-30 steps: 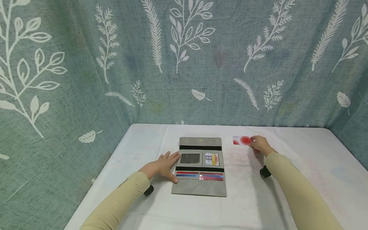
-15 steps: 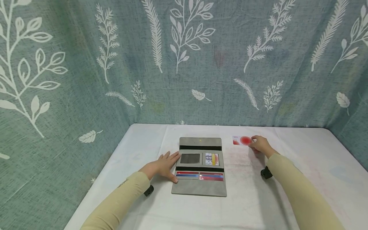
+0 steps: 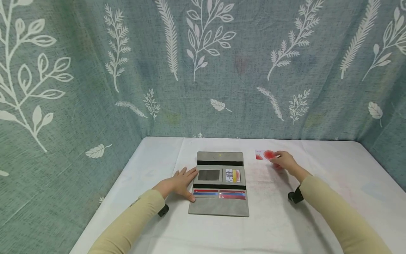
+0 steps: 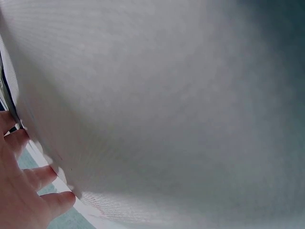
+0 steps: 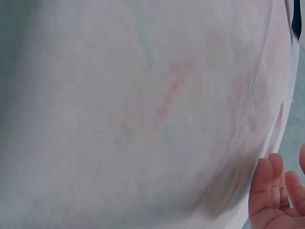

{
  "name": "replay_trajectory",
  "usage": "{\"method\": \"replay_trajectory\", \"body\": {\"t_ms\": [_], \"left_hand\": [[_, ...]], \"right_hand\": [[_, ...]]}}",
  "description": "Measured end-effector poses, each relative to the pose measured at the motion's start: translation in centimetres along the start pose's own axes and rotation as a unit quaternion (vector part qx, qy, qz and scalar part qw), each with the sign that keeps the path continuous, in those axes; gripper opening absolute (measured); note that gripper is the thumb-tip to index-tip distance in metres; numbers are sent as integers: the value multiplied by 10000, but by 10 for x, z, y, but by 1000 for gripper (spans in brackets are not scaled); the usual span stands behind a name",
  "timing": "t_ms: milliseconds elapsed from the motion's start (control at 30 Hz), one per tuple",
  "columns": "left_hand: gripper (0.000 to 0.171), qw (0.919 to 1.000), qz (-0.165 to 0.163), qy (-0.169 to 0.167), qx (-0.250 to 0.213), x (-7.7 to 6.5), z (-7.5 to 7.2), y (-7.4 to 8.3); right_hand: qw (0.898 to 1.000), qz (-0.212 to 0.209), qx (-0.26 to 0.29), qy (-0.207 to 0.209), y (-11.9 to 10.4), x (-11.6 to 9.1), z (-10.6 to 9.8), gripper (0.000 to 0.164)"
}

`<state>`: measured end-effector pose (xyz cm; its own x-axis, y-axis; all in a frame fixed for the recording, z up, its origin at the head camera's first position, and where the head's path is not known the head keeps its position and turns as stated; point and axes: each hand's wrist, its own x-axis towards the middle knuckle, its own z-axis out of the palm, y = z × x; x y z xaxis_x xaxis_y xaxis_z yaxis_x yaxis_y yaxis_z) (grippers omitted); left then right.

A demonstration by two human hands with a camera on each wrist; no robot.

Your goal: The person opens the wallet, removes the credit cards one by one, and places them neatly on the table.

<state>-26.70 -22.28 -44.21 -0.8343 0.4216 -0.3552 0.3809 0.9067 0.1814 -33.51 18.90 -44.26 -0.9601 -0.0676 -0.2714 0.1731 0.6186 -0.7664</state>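
A grey wallet (image 3: 219, 209) lies unfolded on the white table. Several cards (image 3: 232, 196) show in its lower slots. Another printed card (image 3: 233, 175) sits behind the right window, and the left window is dark. My left hand (image 3: 181, 183) rests with spread fingers on the wallet's left edge. At the back right, a white card with a red circle (image 3: 261, 154) lies on the table. My right hand (image 3: 287, 161) pinches that card's right end with thumb and finger, partly covering it. In the right wrist view the fingers (image 5: 262, 186) show, but the card is out of sight.
A white cloth (image 3: 269, 218) covers the table. Behind it and at the left hangs a green curtain (image 3: 190, 106) with white leaf prints. A small black device (image 3: 295, 195) is at the right wrist and another black device (image 3: 163, 210) at the left.
My right fingers have shifted slightly left over the card's end, and the right wrist and forearm have turned a little outward. Card, wallet and left hand keep their places.
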Motion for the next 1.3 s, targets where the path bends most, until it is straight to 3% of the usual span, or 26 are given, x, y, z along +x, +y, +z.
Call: {"method": "replay_trajectory", "body": {"t_ms": [300,533,933,1300], "left_hand": [[112,10000,-34,-35,-45,0,-1,1],[113,10000,-47,-43,-58,1,0,0],[113,10000,-71,-34,-29,3,2,-2],[113,10000,-53,-44,-37,3,1,-1]], "right_hand": [[9997,154,157,-113,-7,-10,10,47],[9988,-148,363,-300,-15,-17,24,46],[9969,-571,236,-485,-27,-24,54,40],[9966,-477,326,-585,-34,-26,73,35]]}}
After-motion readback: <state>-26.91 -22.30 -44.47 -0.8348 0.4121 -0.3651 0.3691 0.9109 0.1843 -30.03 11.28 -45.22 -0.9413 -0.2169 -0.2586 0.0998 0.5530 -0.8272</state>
